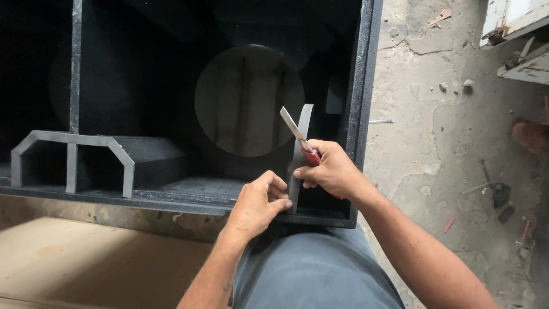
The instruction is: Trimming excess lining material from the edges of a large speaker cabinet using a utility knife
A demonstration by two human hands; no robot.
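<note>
My right hand (330, 169) grips a red-handled utility knife (296, 130) with its blade pointing up and left. The blade lies against a grey strip (303, 123) that stands upright at the front right of a large black box (362, 86). My left hand (258, 203) pinches the lower end of that strip against the box's front edge. Inside the box a round hole (249, 100) shows in the back panel. My grey-clad knee (309, 269) is under both hands.
A grey angular frame (71, 154) stands inside the box at the left. A tan board (86, 257) lies on the ground at lower left. The cracked concrete floor (434, 131) to the right carries scattered scraps and small tools (494, 191).
</note>
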